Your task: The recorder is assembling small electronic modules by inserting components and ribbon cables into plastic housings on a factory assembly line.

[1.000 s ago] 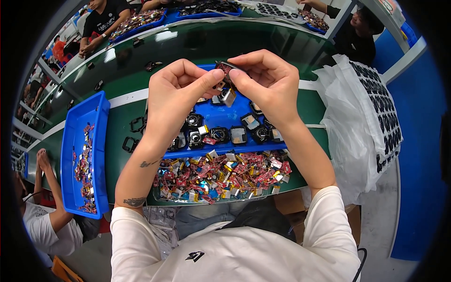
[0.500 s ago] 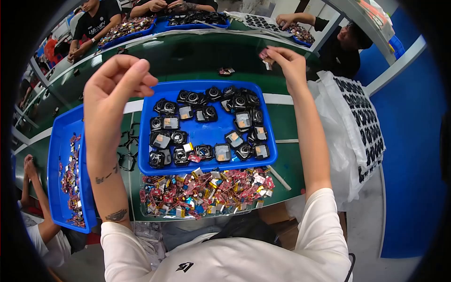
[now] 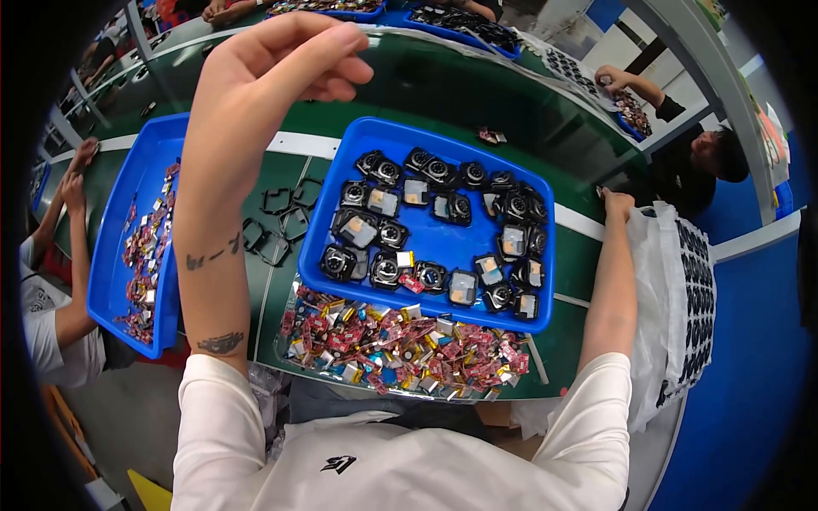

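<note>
Stretching across the green tabletop (image 3: 443, 94), a blue tray (image 3: 443, 243) of small black modules is sitting at centre. The left hand (image 3: 273, 64) is hovering at 11 o'clock, fingers loosely curled, holding nothing. The right hand (image 3: 618, 204) is resting at 3 o'clock beside a white bag (image 3: 673, 315); its grip is unclear.

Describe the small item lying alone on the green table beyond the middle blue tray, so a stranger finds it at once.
Start at the middle blue tray of black parts. Just past its far edge a small dark-and-reddish piece lies alone on the green table, outside every tray.
</note>
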Motion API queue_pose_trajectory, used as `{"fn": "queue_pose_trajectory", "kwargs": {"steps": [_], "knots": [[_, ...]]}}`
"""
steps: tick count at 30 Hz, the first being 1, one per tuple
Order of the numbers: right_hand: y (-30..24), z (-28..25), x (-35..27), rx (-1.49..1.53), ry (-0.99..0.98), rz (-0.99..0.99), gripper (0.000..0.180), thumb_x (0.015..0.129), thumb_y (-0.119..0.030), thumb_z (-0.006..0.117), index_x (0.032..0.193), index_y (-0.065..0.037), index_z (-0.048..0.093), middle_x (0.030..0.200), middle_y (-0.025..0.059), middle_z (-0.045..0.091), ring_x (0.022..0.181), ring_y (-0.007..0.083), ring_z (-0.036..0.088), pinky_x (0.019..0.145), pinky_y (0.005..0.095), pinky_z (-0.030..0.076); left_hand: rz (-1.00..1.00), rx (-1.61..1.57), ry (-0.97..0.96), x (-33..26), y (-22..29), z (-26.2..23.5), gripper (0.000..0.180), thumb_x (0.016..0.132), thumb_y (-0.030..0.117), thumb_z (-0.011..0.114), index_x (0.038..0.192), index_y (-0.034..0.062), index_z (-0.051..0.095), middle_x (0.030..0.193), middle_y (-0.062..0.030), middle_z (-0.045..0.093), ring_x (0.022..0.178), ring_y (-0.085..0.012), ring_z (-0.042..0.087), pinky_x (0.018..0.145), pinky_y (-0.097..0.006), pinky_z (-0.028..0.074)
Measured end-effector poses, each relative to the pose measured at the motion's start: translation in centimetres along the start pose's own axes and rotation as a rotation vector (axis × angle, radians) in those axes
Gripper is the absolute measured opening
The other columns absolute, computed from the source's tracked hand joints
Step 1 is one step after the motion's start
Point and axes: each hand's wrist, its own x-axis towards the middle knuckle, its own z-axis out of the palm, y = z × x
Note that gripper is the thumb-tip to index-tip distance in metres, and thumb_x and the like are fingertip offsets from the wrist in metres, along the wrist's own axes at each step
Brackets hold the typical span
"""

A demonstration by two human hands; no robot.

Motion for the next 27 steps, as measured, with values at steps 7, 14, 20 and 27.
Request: {"fn": "queue_pose_trajectory", "kwargs": {"steps": [7,14,20,27], "knots": [[-6.6,-1.8,-6.5,0.536,0.131,-0.353,0.03,0.084,-0.005,0.056,0.114,-0.002,0.06,0.094,0.0149,0.067,0.076,0.0209,0.068,0.069,0.0317,0.053,-0.029,0.067,-0.02,0.9,-1.2,0.6,0.025,0.089,0.021,0.06,0.104,0.0011,0.064,0.081,-0.0045,0.065,0.075,-0.0078,0.06,0.072,-0.02,0.048],[-15.6,-10.2,-24.7,0.752,-0.68,-1.037,0.043,0.071,0.011,0.044,0.105,-0.005,0.066,0.121,0.0086,0.055,0.097,0.0151,0.06,0.067,0.0228,0.05,0.035,0.234,-0.23,1.0,-2.5,2.4,0.023,0.089,0.021,0.061,0.101,0.0014,0.065,0.081,-0.0048,0.066,0.075,-0.0079,0.06,0.069,-0.021,0.048],[-14.1,-9.4,-28.9,0.482,-0.484,-1.379,0.012,0.072,0.0,0.064,0.083,-0.002,0.06,0.089,0.0079,0.064,0.09,0.0197,0.059,0.08,0.0336,0.042,0.114,0.293,-0.324,0.6,-1.7,3.7,0.022,0.088,0.019,0.062,0.098,0.0008,0.066,0.082,-0.005,0.066,0.074,-0.009,0.061,0.069,-0.022,0.048],[-14.6,-10.5,-31.3,0.608,-0.412,-1.136,0.033,0.074,-0.004,0.065,0.106,-0.007,0.062,0.061,0.0015,0.052,0.059,0.0174,0.052,0.08,0.0317,0.04,-0.114,-0.003,-0.352,-0.5,0.0,4.2,0.016,0.087,0.012,0.064,0.093,-0.0029,0.065,0.078,-0.0045,0.066,0.071,-0.0078,0.062,0.062,-0.02,0.049]]}}
